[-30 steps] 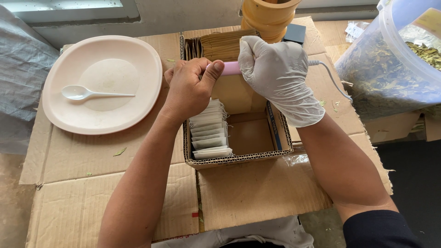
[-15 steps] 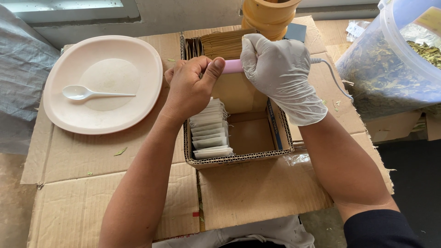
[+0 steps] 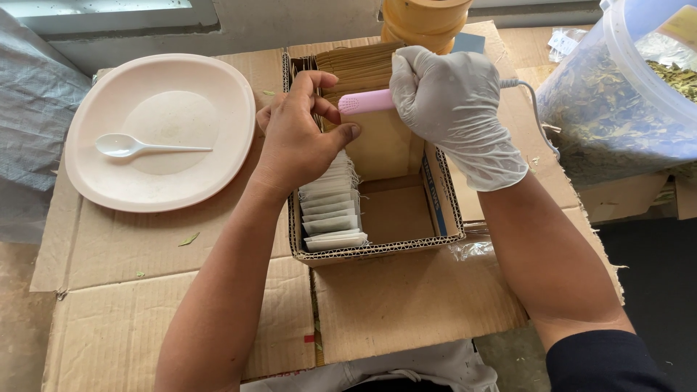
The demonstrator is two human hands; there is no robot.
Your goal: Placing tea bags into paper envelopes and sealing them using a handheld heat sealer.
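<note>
Cardboard tabletop: one plate (image 3: 163, 131), one spoon (image 3: 123, 145); gloved right hand (image 3: 454, 101) grips one pink sealer (image 3: 367, 101), left hand (image 3: 301, 138) pinches a brown pouch (image 3: 381, 141).

Flattened cardboard (image 3: 406, 305) covers the surface below a window sill (image 3: 109, 22) (daylight, pale wall).

I see box (image 3: 377, 250) right half open, clear drop between white sachet row (image 3: 330, 207) and right wall; brown envelope stack (image 3: 359, 69) blocks far end; plate (image 3: 94, 181) and spoon (image 3: 131, 147) crowd left; leaf tub (image 3: 624, 101) and cord (image 3: 534, 109) hem right; near cardboard (image 3: 406, 305) free
</note>
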